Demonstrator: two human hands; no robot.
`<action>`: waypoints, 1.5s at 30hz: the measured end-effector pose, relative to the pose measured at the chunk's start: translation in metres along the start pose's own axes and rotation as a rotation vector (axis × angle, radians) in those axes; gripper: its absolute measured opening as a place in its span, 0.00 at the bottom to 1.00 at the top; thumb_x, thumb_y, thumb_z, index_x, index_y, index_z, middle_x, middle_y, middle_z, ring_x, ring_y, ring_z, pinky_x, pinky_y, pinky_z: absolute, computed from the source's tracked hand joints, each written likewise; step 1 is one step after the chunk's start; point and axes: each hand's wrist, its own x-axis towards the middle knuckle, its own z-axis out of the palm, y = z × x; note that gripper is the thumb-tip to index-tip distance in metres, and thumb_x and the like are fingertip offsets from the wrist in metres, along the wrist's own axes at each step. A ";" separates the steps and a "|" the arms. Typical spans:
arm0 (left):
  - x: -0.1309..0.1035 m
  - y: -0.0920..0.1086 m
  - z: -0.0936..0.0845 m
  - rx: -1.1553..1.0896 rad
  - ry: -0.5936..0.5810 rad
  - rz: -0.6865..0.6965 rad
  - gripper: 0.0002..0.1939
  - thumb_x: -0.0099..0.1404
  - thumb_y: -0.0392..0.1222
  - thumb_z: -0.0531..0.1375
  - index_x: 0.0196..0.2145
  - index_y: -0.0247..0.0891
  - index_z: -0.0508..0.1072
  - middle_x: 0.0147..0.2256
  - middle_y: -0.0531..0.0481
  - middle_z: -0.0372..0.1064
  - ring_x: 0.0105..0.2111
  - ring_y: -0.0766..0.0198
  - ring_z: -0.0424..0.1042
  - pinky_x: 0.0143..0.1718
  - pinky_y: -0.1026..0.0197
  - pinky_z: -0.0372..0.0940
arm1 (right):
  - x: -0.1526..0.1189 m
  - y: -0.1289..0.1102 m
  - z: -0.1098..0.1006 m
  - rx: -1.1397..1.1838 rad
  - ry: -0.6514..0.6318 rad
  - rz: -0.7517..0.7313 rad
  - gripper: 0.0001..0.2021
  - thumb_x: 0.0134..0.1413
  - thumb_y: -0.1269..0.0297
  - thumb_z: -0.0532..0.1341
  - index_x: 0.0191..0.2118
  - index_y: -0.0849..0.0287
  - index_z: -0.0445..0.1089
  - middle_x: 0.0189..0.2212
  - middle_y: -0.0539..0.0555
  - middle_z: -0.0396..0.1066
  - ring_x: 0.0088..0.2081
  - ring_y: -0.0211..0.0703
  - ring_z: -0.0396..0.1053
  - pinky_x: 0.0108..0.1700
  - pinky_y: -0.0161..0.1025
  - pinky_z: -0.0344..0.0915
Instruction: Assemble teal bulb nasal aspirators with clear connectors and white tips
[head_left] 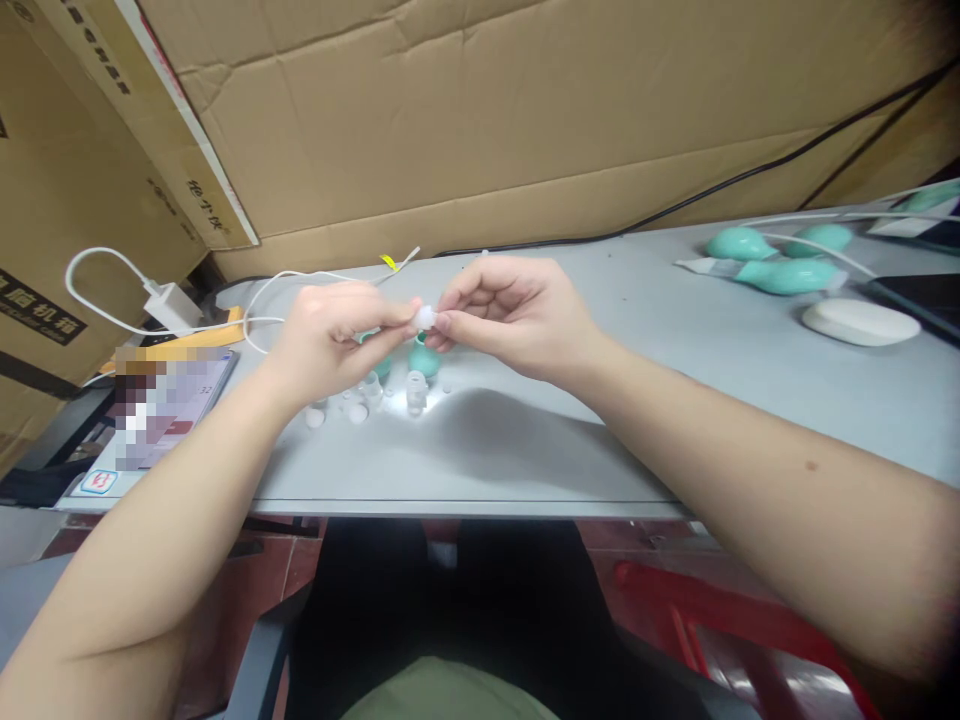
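Observation:
Between the fingertips of both hands, above the grey table, is a small white plastic piece [425, 318]; its exact kind is too small to make out. My left hand [337, 325] pinches it from the left and my right hand [517, 310] from the right. Just below stand a teal bulb-shaped piece [424, 360] and a second teal one, mostly hidden behind my left fingers. In front of them are a clear plastic fitting [417, 392], another clear fitting [371, 388] and small white round caps [358, 412].
Several teal bulbs [791, 275] and a white computer mouse [861, 322] lie at the right. On the left are a phone [180, 410], a white charger [172, 305] with its cable and a yellow power strip [195, 345]. Cardboard [450, 130] walls the back.

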 end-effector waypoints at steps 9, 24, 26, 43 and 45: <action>0.002 -0.001 -0.003 0.002 -0.029 0.046 0.02 0.76 0.39 0.72 0.42 0.43 0.88 0.28 0.54 0.82 0.25 0.69 0.75 0.31 0.64 0.67 | -0.003 0.000 0.000 -0.069 0.004 -0.021 0.13 0.58 0.56 0.82 0.34 0.51 0.79 0.31 0.49 0.84 0.34 0.41 0.82 0.39 0.37 0.84; -0.003 -0.004 0.000 0.085 -0.039 0.119 0.07 0.81 0.44 0.67 0.47 0.46 0.88 0.28 0.53 0.78 0.26 0.65 0.74 0.33 0.60 0.70 | 0.004 -0.011 -0.011 0.050 -0.094 0.227 0.21 0.49 0.49 0.88 0.33 0.57 0.83 0.32 0.54 0.85 0.37 0.45 0.86 0.43 0.41 0.87; -0.004 -0.006 0.000 0.079 -0.038 0.146 0.06 0.80 0.42 0.68 0.48 0.45 0.87 0.28 0.53 0.79 0.27 0.65 0.75 0.33 0.60 0.71 | 0.005 -0.008 -0.013 0.078 -0.103 0.241 0.23 0.45 0.48 0.90 0.33 0.58 0.83 0.33 0.55 0.86 0.37 0.45 0.86 0.43 0.40 0.87; -0.007 -0.007 0.001 0.030 -0.071 0.174 0.08 0.81 0.41 0.67 0.52 0.46 0.88 0.31 0.51 0.81 0.28 0.65 0.77 0.34 0.61 0.72 | 0.008 -0.002 -0.016 0.149 -0.185 0.296 0.26 0.43 0.49 0.90 0.33 0.61 0.82 0.32 0.55 0.86 0.35 0.44 0.87 0.41 0.37 0.85; -0.006 -0.004 0.002 -0.002 -0.054 0.154 0.07 0.81 0.41 0.67 0.50 0.46 0.88 0.30 0.51 0.81 0.28 0.65 0.77 0.33 0.61 0.72 | 0.008 -0.002 -0.016 0.177 -0.192 0.303 0.26 0.43 0.49 0.91 0.33 0.61 0.80 0.31 0.54 0.86 0.34 0.42 0.86 0.39 0.35 0.85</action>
